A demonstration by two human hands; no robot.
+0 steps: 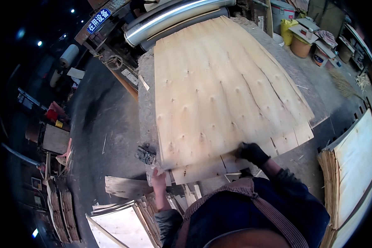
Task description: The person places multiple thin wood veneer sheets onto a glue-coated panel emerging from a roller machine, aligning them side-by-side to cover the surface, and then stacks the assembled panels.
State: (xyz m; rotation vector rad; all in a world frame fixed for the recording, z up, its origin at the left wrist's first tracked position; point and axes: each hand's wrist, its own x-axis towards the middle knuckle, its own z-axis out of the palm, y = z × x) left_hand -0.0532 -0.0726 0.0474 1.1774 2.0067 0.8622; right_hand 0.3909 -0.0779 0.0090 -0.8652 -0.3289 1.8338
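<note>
A large pale wood veneer sheet [219, 95] with knots and long cracks lies in front of me on a stack. Its near edge is smeared by motion, and more veneer [198, 172] shows beneath it. At the near left corner my bare left hand [158, 180] is closed at the sheet's edge; its fingertips are blurred. My right hand [254, 154], in a black glove, grips the near edge right of the middle. A dark crumpled glove-like bundle [145, 154] lies beside the left corner.
Metal rollers [177, 20] of a machine stand at the far end, with a handwheel [114, 62] to their left. Veneer stacks stand at my lower left [122, 227] and right [353, 165]. Buckets [300, 46] and a yellow bag [289, 29] sit far right.
</note>
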